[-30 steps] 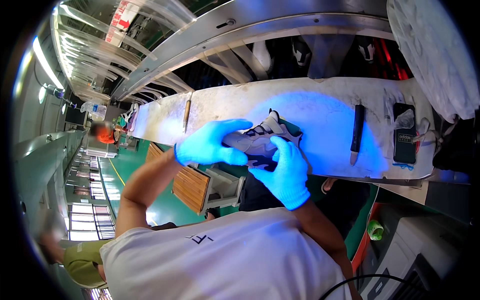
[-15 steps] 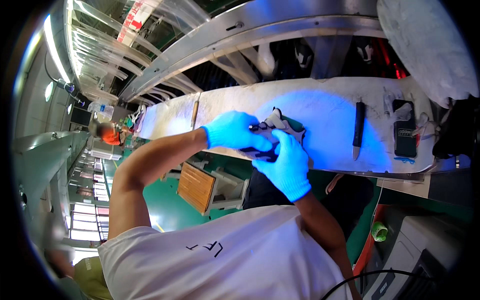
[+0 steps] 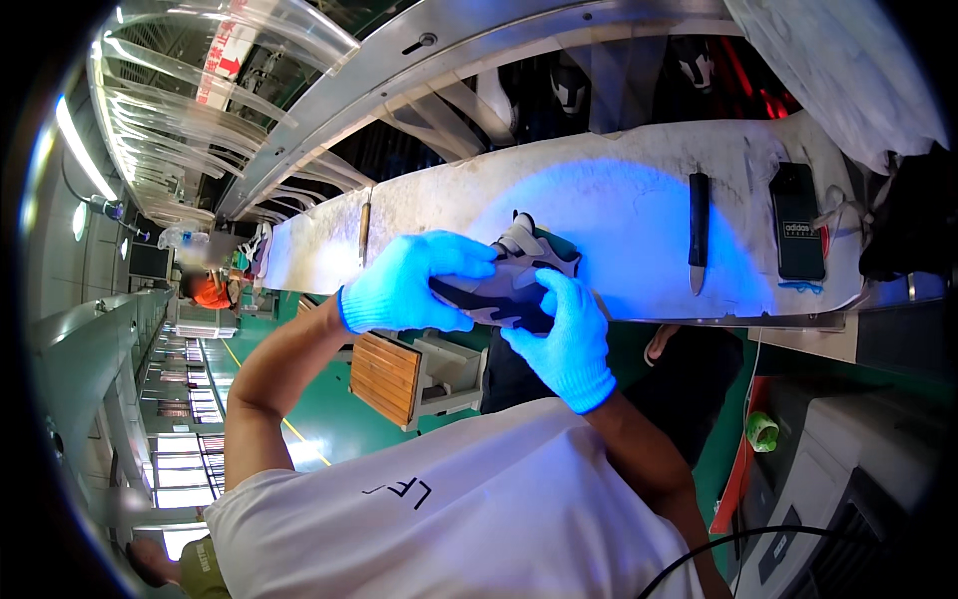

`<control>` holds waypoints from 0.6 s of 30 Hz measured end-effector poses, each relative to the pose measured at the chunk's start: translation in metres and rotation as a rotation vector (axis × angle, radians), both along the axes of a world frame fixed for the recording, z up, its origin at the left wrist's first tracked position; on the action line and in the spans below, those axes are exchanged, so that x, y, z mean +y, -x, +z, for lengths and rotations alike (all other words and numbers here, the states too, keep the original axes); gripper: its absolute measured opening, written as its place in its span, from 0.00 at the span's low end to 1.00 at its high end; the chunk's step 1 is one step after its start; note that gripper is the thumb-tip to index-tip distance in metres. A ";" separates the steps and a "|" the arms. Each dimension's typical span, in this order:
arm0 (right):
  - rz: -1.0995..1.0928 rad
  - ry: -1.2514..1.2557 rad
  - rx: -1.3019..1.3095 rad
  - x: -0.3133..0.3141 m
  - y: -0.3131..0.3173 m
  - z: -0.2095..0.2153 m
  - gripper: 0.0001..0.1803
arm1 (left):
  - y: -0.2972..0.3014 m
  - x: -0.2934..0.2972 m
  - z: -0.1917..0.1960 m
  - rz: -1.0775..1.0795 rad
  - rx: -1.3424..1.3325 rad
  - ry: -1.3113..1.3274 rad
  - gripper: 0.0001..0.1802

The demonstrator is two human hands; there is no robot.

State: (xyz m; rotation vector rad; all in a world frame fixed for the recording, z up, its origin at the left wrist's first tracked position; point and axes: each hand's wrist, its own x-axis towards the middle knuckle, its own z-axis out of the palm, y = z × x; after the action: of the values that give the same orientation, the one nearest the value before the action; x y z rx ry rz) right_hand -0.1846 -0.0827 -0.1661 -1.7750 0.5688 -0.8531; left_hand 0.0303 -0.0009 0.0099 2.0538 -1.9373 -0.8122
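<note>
A grey and black sneaker point(image 3: 507, 288) with a teal lining lies on its side between my hands, at the near edge of the workbench point(image 3: 639, 262). My left hand point(image 3: 407, 284), in a knit glove that glows blue, wraps round the toe end. Gloved the same way, my right hand point(image 3: 569, 344) holds the near side towards the heel, thumb and fingers bent against it. The collar and strap point away from me. Blue light falls on the bench around the shoe.
Right of the shoe lie a black-handled knife point(image 3: 699, 235) and a dark phone point(image 3: 799, 222). A thin wooden-handled tool point(image 3: 365, 228) lies left. Behind the bench, shoes stand under a metal frame point(image 3: 429, 80). A slatted stool point(image 3: 384, 379) stands below; a person in orange point(image 3: 212, 292) is far left.
My left hand has shifted from the upper side of the sneaker to its toe end, baring more of its side. The shoe has turned slightly. My view has moved a little.
</note>
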 end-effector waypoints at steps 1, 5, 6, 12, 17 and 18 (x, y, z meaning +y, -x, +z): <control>-0.013 0.001 0.019 -0.001 -0.002 0.000 0.47 | -0.002 0.000 -0.001 -0.009 0.007 0.009 0.39; -0.018 -0.022 0.084 -0.003 -0.006 0.001 0.47 | -0.008 0.000 -0.004 -0.039 0.011 0.027 0.37; -0.007 -0.031 0.097 -0.004 -0.007 0.001 0.48 | -0.010 0.001 -0.005 -0.045 0.006 0.030 0.37; 0.043 -0.009 0.128 -0.016 -0.015 0.008 0.47 | -0.019 -0.006 -0.006 -0.060 -0.065 0.028 0.52; 0.096 0.115 0.222 -0.012 -0.028 0.008 0.46 | 0.006 -0.046 -0.007 0.288 -0.134 -0.672 0.63; 0.107 0.122 0.237 -0.012 -0.030 0.008 0.45 | 0.010 -0.055 -0.014 0.307 -0.188 -0.706 0.63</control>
State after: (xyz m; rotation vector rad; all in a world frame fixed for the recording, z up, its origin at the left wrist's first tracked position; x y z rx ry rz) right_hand -0.1546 -0.0944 -0.1578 -2.0152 0.5784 -0.6180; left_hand 0.0201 -0.0554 -0.0038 2.8150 -1.4638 -1.4090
